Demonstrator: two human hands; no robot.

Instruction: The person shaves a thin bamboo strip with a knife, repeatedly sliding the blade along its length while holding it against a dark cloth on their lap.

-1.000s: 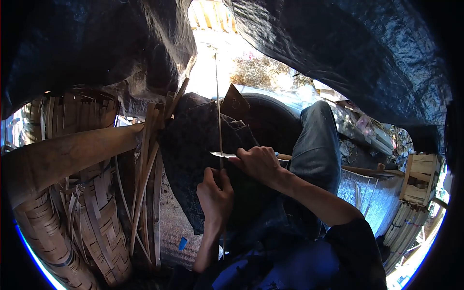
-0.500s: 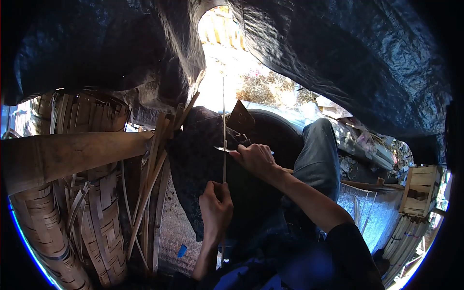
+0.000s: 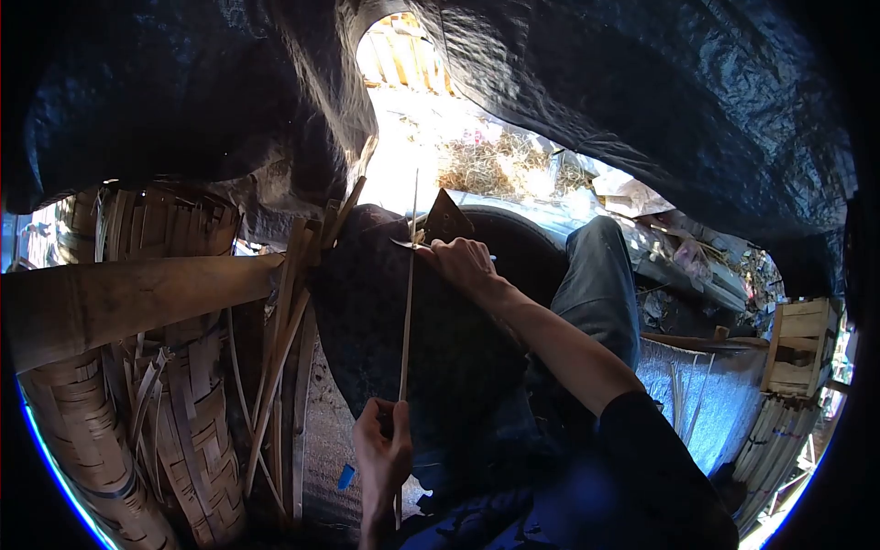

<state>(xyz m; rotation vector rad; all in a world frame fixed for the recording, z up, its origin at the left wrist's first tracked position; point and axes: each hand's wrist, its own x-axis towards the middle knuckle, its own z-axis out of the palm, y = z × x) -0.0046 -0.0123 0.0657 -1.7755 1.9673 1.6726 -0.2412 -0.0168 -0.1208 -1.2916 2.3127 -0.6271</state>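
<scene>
A thin, pale bamboo strip (image 3: 407, 330) runs upright over the dark cloth (image 3: 353, 302) on my lap. Low in the view, my left hand (image 3: 382, 446) pinches it between thumb and fingers. My right hand (image 3: 463, 263) is closed round a knife, with its handle mostly hidden in the palm. The short, curved knife blade (image 3: 401, 244) sticks out to the left and meets the strip near its upper part. Above the blade the strip narrows into the bright light. Just behind the right hand stands a brown pointed flap (image 3: 449, 216).
A thick bamboo pole (image 3: 147, 298) crosses from the left, with split strips (image 3: 284, 339) leaning at its end. Woven bamboo baskets (image 3: 188, 431) stand beneath. Black plastic sheeting (image 3: 642, 101) hangs overhead. A wooden crate (image 3: 799, 344) and bundled sticks (image 3: 770, 458) are at right.
My left hand has moved down toward me along with the strip, while my right hand with the knife has shifted slightly up and left. More strip now shows between the hands.
</scene>
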